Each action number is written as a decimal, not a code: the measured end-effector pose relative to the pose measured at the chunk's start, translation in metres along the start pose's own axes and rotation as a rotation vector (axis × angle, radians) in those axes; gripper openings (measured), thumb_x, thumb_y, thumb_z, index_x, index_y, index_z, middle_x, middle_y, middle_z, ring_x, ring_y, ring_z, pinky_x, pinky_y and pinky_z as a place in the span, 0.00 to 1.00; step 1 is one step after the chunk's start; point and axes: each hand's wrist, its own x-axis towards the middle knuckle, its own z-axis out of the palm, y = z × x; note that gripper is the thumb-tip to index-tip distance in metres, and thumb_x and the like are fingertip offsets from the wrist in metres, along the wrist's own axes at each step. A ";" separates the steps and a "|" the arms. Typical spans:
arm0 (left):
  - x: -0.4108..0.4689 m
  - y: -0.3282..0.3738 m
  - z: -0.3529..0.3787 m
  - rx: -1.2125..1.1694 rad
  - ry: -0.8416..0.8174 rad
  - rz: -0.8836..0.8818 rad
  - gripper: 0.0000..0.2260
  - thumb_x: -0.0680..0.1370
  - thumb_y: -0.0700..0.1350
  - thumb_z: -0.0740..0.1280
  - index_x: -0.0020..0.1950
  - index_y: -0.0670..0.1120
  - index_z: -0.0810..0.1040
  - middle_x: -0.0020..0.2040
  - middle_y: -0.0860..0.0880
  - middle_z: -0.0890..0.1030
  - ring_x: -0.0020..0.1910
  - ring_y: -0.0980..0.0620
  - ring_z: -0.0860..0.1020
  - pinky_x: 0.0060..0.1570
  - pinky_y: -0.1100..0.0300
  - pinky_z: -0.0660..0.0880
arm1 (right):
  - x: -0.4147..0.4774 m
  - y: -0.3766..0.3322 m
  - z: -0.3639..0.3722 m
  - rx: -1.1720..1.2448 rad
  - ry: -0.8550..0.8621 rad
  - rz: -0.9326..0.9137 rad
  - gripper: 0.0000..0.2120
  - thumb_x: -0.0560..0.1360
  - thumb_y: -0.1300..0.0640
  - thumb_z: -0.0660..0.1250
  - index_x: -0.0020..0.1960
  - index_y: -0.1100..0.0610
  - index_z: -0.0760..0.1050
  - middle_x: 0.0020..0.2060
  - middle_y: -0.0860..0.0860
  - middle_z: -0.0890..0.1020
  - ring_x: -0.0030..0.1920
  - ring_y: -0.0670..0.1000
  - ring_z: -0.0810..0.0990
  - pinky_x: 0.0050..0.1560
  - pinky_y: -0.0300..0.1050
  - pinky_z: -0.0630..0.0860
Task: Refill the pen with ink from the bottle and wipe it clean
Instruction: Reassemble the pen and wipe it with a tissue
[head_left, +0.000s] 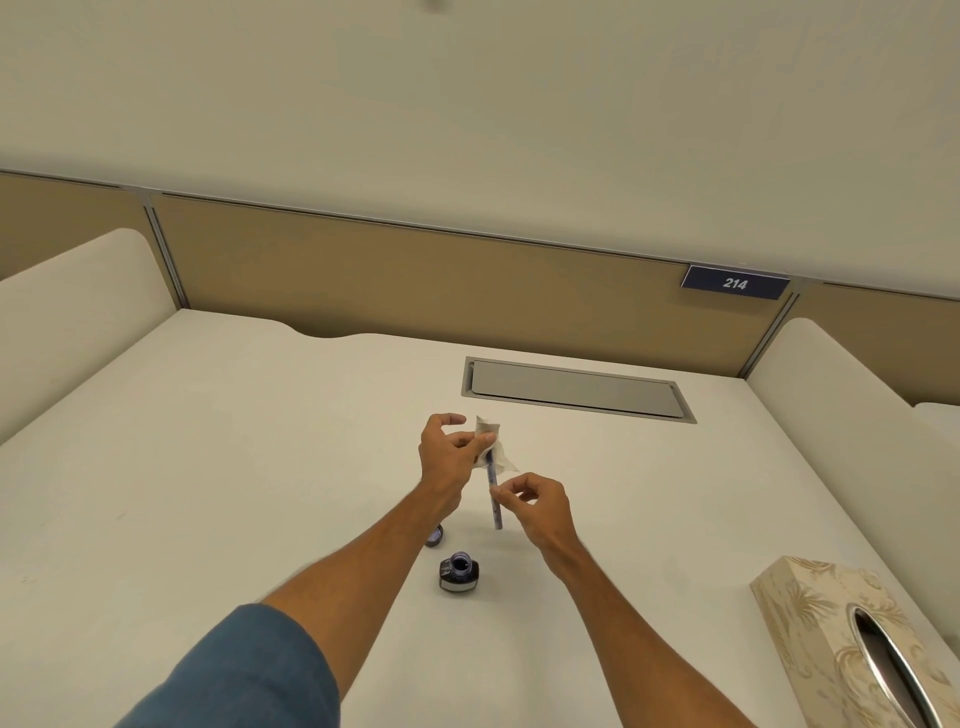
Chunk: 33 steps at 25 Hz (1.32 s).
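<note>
Above white desk (208, 467): right hand (540, 512) pinches pen (493, 493) mid-barrel; left hand (452, 452) pinches tissue (491, 441) round its upper end.

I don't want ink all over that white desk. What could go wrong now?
The ink bottle stands open on the desk, just under the two forearms; a lowered arm could tip it and spill ink.
The right hand only pinches the pen with its fingertips while the left hand holds the tissue round its far end; a hard tug might pull the pen loose.
The tissue is a small piece, so ink may soak through onto the left hand.
</note>
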 end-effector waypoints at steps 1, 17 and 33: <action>0.000 0.001 0.000 -0.016 0.004 -0.002 0.20 0.71 0.38 0.75 0.58 0.42 0.69 0.53 0.36 0.82 0.46 0.45 0.81 0.41 0.63 0.79 | 0.000 0.000 0.000 -0.001 -0.001 -0.001 0.08 0.71 0.55 0.74 0.43 0.61 0.82 0.38 0.53 0.83 0.39 0.49 0.76 0.41 0.39 0.72; 0.004 -0.005 -0.005 -0.086 0.018 -0.010 0.22 0.71 0.37 0.75 0.54 0.43 0.63 0.48 0.36 0.82 0.41 0.44 0.81 0.39 0.61 0.79 | 0.002 0.003 0.005 -0.062 -0.047 0.037 0.08 0.68 0.47 0.75 0.40 0.51 0.82 0.38 0.46 0.84 0.39 0.48 0.77 0.45 0.48 0.75; 0.006 -0.004 -0.002 -0.114 0.033 -0.014 0.22 0.70 0.35 0.75 0.50 0.43 0.62 0.44 0.37 0.82 0.38 0.43 0.80 0.37 0.60 0.77 | 0.002 -0.002 0.006 -0.067 -0.026 0.018 0.10 0.72 0.54 0.73 0.44 0.61 0.80 0.40 0.54 0.83 0.42 0.50 0.78 0.42 0.38 0.72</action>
